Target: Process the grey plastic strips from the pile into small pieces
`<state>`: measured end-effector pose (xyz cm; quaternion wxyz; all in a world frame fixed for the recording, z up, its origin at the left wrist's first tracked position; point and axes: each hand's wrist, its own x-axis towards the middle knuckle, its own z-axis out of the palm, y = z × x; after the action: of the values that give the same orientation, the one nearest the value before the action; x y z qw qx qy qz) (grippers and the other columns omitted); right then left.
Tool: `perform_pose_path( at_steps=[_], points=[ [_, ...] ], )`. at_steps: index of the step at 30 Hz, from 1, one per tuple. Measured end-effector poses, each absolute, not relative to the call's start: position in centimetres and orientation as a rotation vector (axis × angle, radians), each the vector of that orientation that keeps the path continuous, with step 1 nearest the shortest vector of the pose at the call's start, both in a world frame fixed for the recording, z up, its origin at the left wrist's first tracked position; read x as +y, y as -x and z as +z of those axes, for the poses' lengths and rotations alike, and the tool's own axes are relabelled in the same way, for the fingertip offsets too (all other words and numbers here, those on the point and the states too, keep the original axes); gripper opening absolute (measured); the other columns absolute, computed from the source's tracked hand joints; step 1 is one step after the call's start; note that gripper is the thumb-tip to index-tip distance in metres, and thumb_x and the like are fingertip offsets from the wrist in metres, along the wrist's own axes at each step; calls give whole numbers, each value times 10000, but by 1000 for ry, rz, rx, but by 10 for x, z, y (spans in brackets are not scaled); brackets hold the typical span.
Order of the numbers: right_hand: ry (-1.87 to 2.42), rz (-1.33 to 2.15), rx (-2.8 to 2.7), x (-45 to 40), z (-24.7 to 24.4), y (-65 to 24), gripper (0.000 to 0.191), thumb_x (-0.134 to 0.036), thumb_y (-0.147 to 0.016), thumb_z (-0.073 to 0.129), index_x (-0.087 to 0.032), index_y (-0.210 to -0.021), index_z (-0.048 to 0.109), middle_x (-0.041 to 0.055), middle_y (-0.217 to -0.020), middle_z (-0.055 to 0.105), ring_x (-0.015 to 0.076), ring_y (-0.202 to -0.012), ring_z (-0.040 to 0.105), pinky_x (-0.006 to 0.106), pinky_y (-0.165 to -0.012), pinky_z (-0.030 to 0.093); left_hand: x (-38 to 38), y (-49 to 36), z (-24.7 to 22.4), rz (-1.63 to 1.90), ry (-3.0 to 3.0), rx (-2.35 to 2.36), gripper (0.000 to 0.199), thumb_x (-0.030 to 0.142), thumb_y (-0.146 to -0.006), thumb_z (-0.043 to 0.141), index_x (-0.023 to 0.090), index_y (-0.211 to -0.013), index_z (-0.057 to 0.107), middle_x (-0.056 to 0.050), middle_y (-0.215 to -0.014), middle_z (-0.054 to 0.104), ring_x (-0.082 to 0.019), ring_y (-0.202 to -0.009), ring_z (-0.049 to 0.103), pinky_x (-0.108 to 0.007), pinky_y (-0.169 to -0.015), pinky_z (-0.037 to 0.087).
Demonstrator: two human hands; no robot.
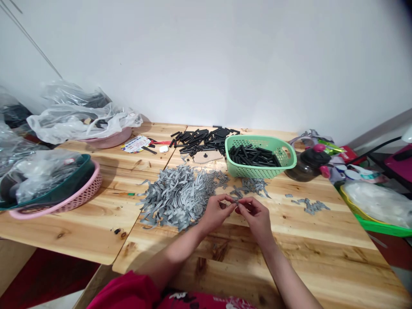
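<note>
My left hand (219,211) and my right hand (256,216) meet over the wooden table, fingertips pinched together. Between them is a small grey strip (236,201), mostly covered by the fingers. Left of my hands lies a big loose heap of grey strips (180,197). A smaller cluster of short grey pieces (254,186) sits just beyond my right hand. Further right, several short grey pieces (312,207) lie scattered. Behind the hands stands a green basket (257,171) holding many short black tubes (252,155).
More black tubes (202,139) lie piled against the wall. A dark jar with pink parts (307,165) stands right of the basket. Pink baskets (80,195) with plastic bags occupy the left side. A printed card (137,144) and a white case (164,149) lie at the back.
</note>
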<state>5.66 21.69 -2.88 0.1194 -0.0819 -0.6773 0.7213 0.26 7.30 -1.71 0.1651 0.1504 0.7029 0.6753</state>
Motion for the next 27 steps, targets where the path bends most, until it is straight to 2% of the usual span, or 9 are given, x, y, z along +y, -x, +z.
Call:
perform_pose_path(
  at_steps=[8,13,16,20,27],
  points=[
    [258,2132,-2015,217,-26,-57,252,-352,-747,762,-154,-894,713,60,-826,722,162,-735,709,237,-714,591,72,-3,-19,1910,-506,2088,257,355,-782,684,102,-826,705,-15,-604,588,-56,-458,386,-188,-447,260],
    [264,2151,-2001,218,-27,-57,248,-363,-736,771,-155,-857,714,47,-793,711,157,-700,698,251,-701,598,72,-2,-17,1950,-445,1984,312,415,-764,704,105,-797,715,-44,-691,641,-82,-534,475,-194,-494,338],
    [279,2196,-1981,218,-29,-58,258,-372,-739,774,-156,-865,713,44,-767,705,152,-679,691,249,-687,596,72,-1,-16,1990,-372,1896,346,456,-723,735,112,-748,707,-40,-673,634,-97,-576,500,-197,-516,361],
    [315,2224,-1918,215,-32,-60,268,-380,-738,779,-159,-872,706,45,-776,706,145,-679,680,251,-692,594,73,-3,-20,2003,-281,1801,388,494,-674,766,117,-728,693,-10,-595,586,-68,-491,429,-192,-464,304],
    [318,2237,-1843,210,-31,-61,248,-389,-761,760,-166,-849,698,35,-746,690,127,-659,646,233,-670,578,74,-5,-24,2055,-151,1494,422,481,-644,800,119,-782,635,22,-593,571,-4,-378,258,-184,-390,163]
  ],
)
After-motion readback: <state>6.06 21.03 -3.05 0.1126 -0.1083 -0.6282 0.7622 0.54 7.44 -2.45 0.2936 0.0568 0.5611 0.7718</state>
